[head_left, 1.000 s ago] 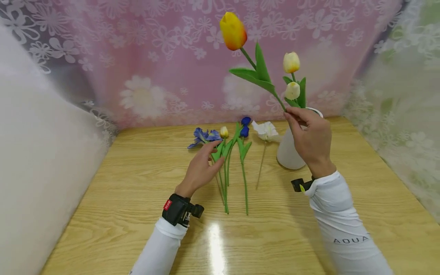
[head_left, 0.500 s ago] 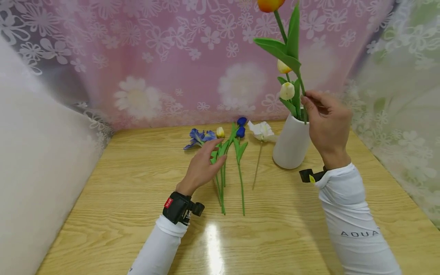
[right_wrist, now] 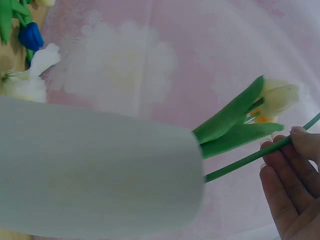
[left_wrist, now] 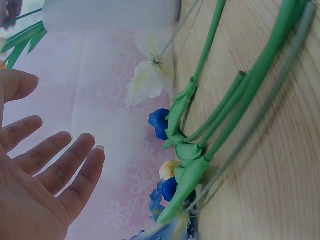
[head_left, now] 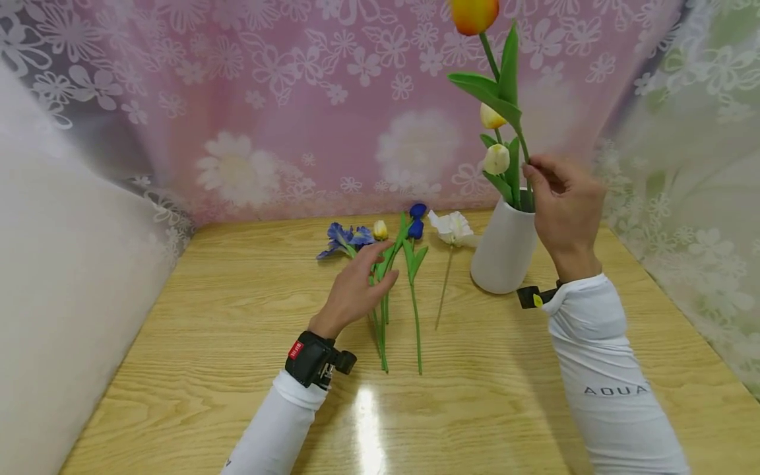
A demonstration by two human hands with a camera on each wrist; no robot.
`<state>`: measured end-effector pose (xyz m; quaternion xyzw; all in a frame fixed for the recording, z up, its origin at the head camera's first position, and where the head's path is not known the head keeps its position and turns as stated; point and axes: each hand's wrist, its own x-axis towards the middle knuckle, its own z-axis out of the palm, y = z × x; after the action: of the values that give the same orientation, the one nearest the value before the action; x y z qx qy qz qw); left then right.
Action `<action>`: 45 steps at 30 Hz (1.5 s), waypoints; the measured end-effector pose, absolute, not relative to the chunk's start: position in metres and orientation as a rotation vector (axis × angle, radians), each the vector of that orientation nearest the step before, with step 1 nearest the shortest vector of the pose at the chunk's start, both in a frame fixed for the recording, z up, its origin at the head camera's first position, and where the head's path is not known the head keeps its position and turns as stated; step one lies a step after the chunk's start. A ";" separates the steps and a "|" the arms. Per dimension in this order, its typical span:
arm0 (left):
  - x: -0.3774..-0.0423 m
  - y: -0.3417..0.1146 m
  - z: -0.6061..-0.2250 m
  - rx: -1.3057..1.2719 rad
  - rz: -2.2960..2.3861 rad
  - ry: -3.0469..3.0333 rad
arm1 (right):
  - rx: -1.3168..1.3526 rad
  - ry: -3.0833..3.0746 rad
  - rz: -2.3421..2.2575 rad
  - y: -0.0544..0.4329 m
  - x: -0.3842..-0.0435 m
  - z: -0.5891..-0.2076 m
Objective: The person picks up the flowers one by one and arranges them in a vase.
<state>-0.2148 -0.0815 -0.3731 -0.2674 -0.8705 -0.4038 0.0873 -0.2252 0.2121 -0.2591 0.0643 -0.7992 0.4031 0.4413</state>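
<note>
My right hand (head_left: 567,214) pinches the green stem of an orange-yellow tulip (head_left: 475,14) between thumb and fingers. In the right wrist view the stem's lower end passes into the mouth of a white vase (right_wrist: 100,170). Two pale tulips (head_left: 496,159) stand in that vase, leaning left. My left hand (head_left: 359,284) hovers over flowers lying on the table, its fingers spread and relaxed in the left wrist view, holding nothing. Beneath and beside it are a yellow-white tulip (head_left: 380,229), a blue-violet iris (head_left: 344,239) and blue tulips (head_left: 415,229).
A white flower (head_left: 452,227) on a thin stem lies between the blue tulips and the vase. The wooden table (head_left: 237,369) meets a pink floral curtain (head_left: 297,132) at the back. Pale cloth stands at both sides.
My right hand has moved right with the orange-yellow tulip, turning it more upright, and its stem end has entered the vase. The left hand has barely shifted.
</note>
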 end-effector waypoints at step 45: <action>-0.207 -0.104 -0.402 -0.674 -1.257 -2.686 | 0.375 -2.087 0.975 0.213 -0.204 -0.317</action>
<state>-0.2075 -0.1038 -0.4015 -0.2213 -0.8821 -0.4127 0.0504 -0.2040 0.2125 -0.3171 0.1477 -0.8223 0.3841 0.3929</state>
